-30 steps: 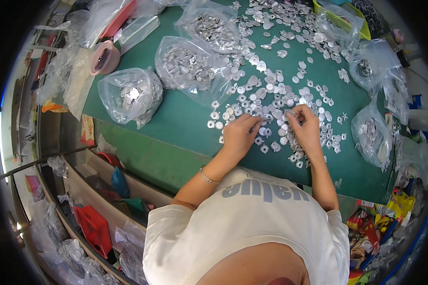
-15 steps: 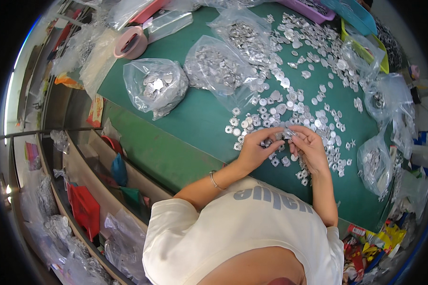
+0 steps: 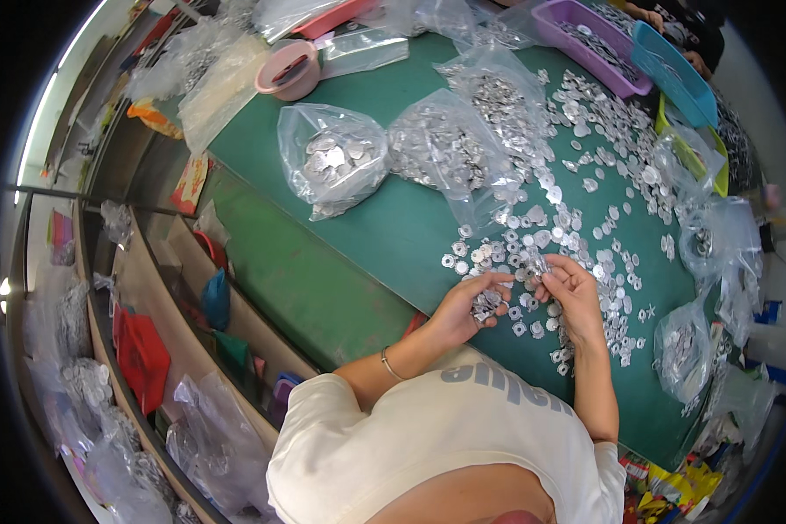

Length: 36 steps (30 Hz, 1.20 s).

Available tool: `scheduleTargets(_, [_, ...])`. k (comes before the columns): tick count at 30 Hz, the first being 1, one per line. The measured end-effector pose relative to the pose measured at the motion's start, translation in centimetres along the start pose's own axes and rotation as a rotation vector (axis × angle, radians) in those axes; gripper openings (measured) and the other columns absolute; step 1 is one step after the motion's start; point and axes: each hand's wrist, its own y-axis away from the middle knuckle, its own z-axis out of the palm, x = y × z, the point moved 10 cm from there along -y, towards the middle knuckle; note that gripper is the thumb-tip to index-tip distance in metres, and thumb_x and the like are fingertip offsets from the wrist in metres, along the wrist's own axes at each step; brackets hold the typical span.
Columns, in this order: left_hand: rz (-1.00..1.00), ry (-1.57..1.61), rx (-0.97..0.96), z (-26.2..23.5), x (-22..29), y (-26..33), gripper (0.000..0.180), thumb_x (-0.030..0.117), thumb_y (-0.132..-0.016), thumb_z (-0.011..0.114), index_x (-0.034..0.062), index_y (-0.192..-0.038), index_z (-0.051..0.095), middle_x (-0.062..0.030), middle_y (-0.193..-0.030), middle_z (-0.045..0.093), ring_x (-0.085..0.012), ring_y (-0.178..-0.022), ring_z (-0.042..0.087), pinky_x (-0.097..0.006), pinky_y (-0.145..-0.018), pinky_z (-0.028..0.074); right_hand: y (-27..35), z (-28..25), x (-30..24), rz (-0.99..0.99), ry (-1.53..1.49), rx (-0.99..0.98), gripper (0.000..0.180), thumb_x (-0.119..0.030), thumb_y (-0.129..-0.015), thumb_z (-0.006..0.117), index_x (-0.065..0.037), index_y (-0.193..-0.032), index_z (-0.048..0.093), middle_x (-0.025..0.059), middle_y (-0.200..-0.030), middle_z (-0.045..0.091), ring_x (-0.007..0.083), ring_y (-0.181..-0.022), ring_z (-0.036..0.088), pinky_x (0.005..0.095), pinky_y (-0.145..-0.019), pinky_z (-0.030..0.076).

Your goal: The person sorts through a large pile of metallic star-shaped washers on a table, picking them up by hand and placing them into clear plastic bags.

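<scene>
Cluttered shelving fills the view from 7 to 10 o'clock, its wooden dividers running slantwise, with a red tray standing between two of them. Next to it lies the green counter, with a red and yellow packet at its edge toward 10 o'clock; its print is too small to read. At 11 o'clock sit a pink bowl and, nearer the middle, a clear bag of silvery pieces. Toward 6 o'clock, the person's white shirt bears large grey-blue lettering, upside down in this view.

From 7 o'clock the left forearm reaches across, a bangle round its wrist. The left hand, at 4 o'clock, is half turned up and cupped around a handful of silver pieces, fingers pointing toward 2 o'clock. Just beside it, the right hand tips toward 11 o'clock at the end of an upright forearm, thumb and fingertips pinched narrow on a small silver piece.

Loose silver pieces spread over the counter from 1 to 4 o'clock, around both hands. Yellow packets at 4 o'clock carry print too blurred to read.
</scene>
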Motion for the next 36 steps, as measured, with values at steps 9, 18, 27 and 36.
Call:
scheduleTargets(9, [0.02,-0.059,-0.033,0.4,-0.5,0.6,0.024,0.024,-0.091,0.044,0.0055,-0.102,0.056,-0.0027,-0.082,0.058,-0.0111,-0.072,0.056,-0.021,-0.049,0.041,-3.4,15.9,-8.0,-0.05,0.133,-0.519,0.035,-0.009,-0.084,0.054,0.002,-0.117,0.049,0.0123,-0.094,0.061,0.0133,-0.075,0.06,0.0212,-0.055,0.046])
scheduleTargets(18, [0.059,0.01,0.034,-1.0,-0.2,1.6,0.025,0.025,-0.09,0.049,0.0019,-0.095,0.056,-0.0046,-0.077,0.057,-0.013,-0.067,0.055,-0.021,-0.046,0.039,-5.3,19.0,-3.6,-0.078,0.33,-0.7,0.03,-0.009,-0.087,0.05,0.0,-0.116,0.05,0.0109,-0.107,0.059,0.0172,-0.096,0.057,0.0274,-0.079,0.045])
scheduleTargets(27, [0.404,-0.096,0.131,-2.8,3.3,1.6,0.024,0.02,-0.092,0.043,-0.0009,-0.093,0.055,-0.0039,-0.068,0.053,-0.0082,-0.049,0.045,-0.018,-0.038,0.03,-6.4,25.2,-10.8,-0.905,0.568,-0.511,0.021,-0.005,-0.085,0.05,0.001,-0.104,0.057,0.0131,-0.095,0.061,0.0271,-0.09,0.059,0.0319,-0.081,0.045])
scheduleTargets(36, [0.96,-0.509,0.385,-4.6,8.8,5.1,0.02,0.015,-0.093,0.046,-0.0018,-0.091,0.057,-0.0046,-0.068,0.056,-0.0059,-0.05,0.045,-0.017,-0.042,0.032,-16.1,32.9,-5.5,-1.097,1.304,-0.338,0.032,-0.017,-0.075,0.057,-0.002,-0.104,0.058,0.0173,-0.125,0.044,0.0324,-0.106,0.048,0.0401,-0.088,0.042])
